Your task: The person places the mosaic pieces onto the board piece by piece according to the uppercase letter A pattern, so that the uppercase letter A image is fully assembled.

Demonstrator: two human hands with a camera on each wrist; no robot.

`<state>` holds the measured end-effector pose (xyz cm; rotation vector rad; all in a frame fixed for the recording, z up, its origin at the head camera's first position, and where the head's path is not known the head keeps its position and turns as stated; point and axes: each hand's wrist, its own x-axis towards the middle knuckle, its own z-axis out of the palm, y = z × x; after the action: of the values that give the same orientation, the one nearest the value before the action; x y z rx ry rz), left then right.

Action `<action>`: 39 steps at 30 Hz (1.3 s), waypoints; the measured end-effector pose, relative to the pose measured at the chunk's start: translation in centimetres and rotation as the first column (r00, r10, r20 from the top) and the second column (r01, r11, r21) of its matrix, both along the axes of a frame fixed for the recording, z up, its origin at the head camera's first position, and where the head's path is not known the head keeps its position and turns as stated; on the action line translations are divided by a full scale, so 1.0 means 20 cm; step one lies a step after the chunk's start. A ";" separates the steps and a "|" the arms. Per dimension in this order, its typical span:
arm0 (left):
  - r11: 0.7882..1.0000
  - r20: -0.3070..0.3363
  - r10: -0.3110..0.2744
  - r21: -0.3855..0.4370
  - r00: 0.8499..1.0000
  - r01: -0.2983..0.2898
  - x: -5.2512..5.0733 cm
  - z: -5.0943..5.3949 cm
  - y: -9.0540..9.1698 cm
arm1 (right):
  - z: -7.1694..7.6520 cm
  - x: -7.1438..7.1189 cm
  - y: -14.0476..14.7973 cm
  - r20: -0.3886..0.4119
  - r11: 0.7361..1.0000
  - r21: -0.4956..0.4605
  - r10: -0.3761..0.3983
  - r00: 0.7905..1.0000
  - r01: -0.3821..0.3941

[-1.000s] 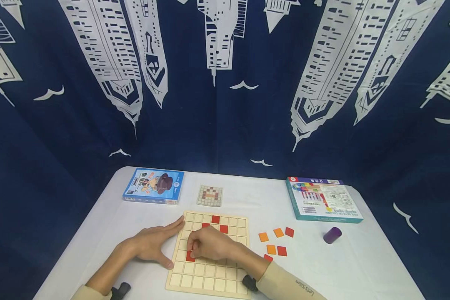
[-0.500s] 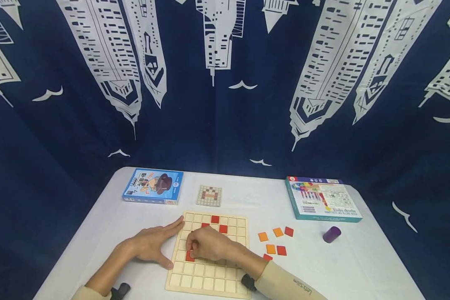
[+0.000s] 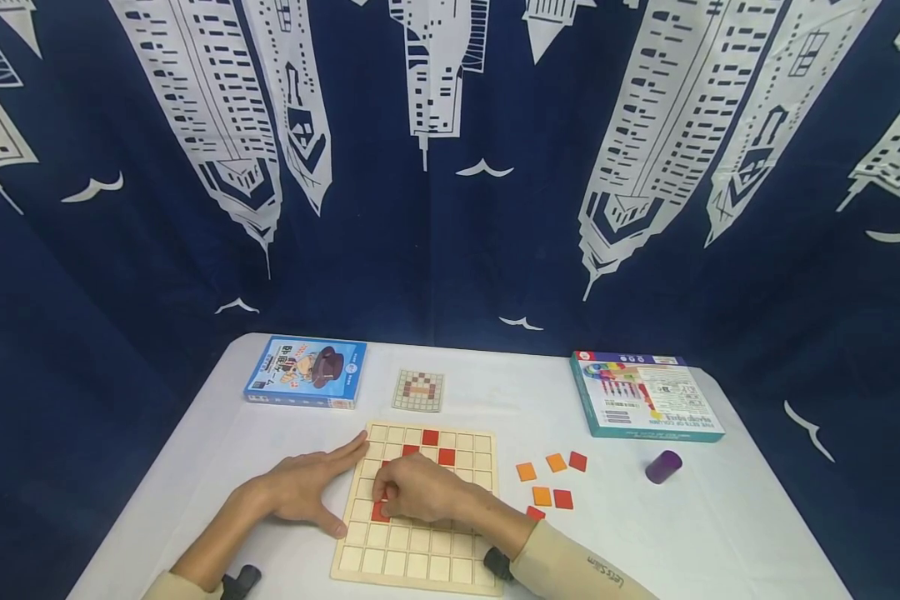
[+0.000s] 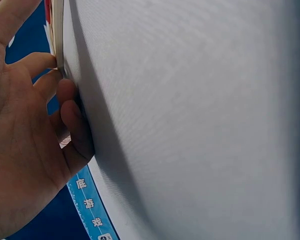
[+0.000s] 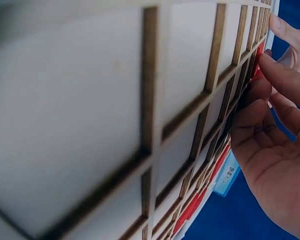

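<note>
A cream grid board (image 3: 397, 563) lies on the table, with several red square tiles such as a red tile (image 3: 431, 437) set in its cells. My left hand (image 3: 298, 487) spreads along the board's left side, thumb and fingertips touching its edge; the left wrist view shows the fingers extended. Over the board's left part, my right hand (image 3: 424, 488) has its fingers curled and its thumb and index finger at another red tile (image 3: 378, 512), which they seem to pinch. The right wrist view shows the thumb against this red tile (image 5: 258, 70). The hand hides several cells.
Loose orange tiles (image 3: 526, 472) and red tiles (image 3: 562, 499) lie right of the board. A pattern card (image 3: 418, 392) is behind it. A blue box (image 3: 306, 372) stands back left, a teal-edged box (image 3: 647, 397) back right, with a purple cylinder (image 3: 663, 467) before it.
Both hands and the tiles keep their places; only the head view shifts very slightly.
</note>
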<state>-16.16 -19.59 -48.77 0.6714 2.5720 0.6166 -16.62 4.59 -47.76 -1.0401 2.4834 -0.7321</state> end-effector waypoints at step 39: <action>0.999 0.008 0.042 -0.017 0.999 -0.042 0.00 -0.01 0.01 | 0.07 -0.05 0.67 0.065 0.974 -0.080 -0.206 0.976 0.210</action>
<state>-16.15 -19.31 -49.01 0.6099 2.5866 0.6087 -17.69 17.93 -46.44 -0.7820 2.5569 -0.9253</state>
